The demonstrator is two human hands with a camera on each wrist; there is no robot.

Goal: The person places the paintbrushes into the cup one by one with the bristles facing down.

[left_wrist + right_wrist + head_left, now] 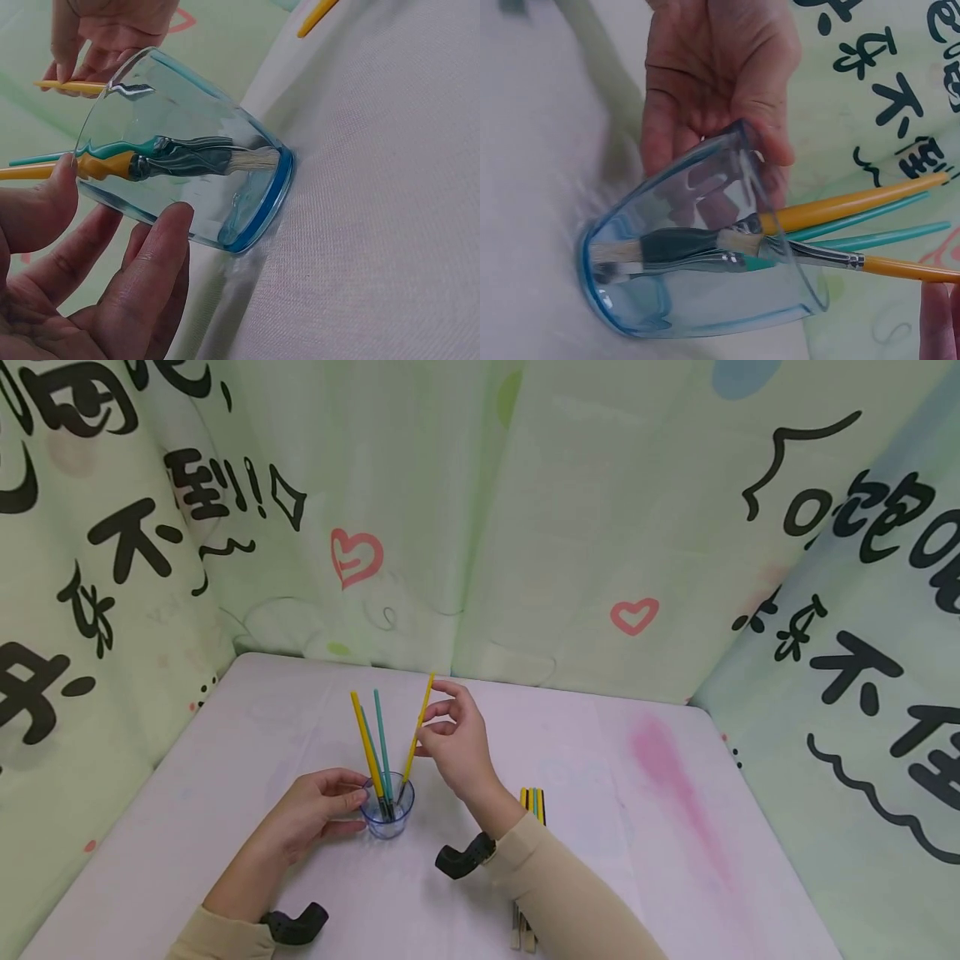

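A clear glass cup [386,832] with a bluish base stands on the table. My left hand [321,810] holds it from the left side, thumb at the rim and fingers along the wall. Inside lean a yellow paintbrush [363,727] and two teal paintbrushes [900,234], bristles down near the bottom. My right hand [456,739], above the cup's right side, pinches another yellow paintbrush [426,697] by its upper handle. That brush's pale bristles [739,241] are inside the cup's mouth, higher than those of the other brushes.
Several more paintbrushes [534,800] with yellow and teal handles lie on the table, partly hidden under my right forearm. A pink-stained white cloth covers the table [600,777]. Pale green curtains [480,527] with black lettering and red hearts hang around its back and sides.
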